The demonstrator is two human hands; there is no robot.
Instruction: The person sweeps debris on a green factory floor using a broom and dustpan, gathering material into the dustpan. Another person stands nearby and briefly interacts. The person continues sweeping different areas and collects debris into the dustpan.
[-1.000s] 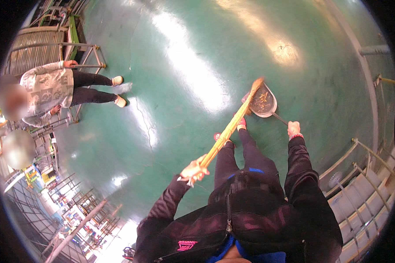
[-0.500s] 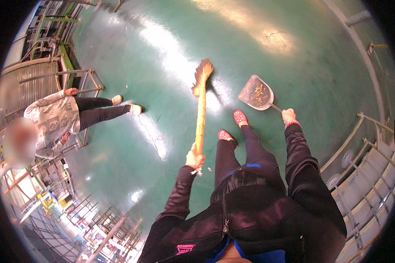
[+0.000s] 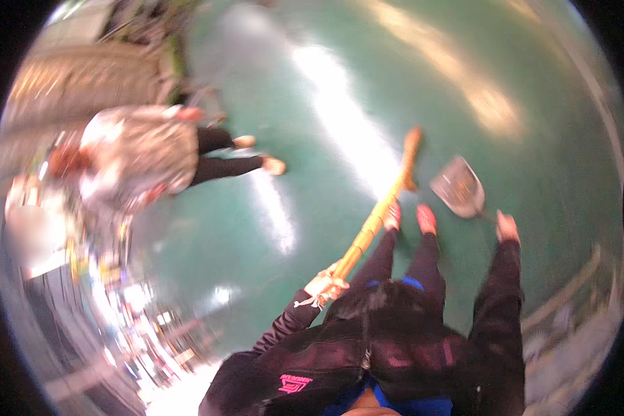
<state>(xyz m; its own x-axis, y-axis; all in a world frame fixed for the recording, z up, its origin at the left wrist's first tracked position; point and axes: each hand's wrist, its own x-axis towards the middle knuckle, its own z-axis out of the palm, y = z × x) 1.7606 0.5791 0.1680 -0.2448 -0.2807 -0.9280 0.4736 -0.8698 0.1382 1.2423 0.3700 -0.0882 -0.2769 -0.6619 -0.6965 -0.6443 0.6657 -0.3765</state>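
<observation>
My left hand (image 3: 325, 286) is closed round the end of a long yellow broom handle, with a white string dangling by the grip. The broom (image 3: 374, 218) slants away to the upper right, its tan bristle head near the floor just beyond my red shoes. My right hand (image 3: 507, 227) grips the thin handle of a grey dustpan (image 3: 459, 186), out to the right of the broom head. Inside the dustpan lies some brownish and yellow debris, blurred by motion.
Off to the left stands another person (image 3: 145, 156) in a light patterned top and dark trousers. Behind them are racks and machinery, smeared by motion. A pale metal frame (image 3: 561, 288) stands at the lower right. The green floor (image 3: 312, 201) carries bright reflections.
The view has swung left, so the person appears farther in. The broom has tilted from nearly upright in the picture to slanting right, its head now nearer the dustpan and my feet.
</observation>
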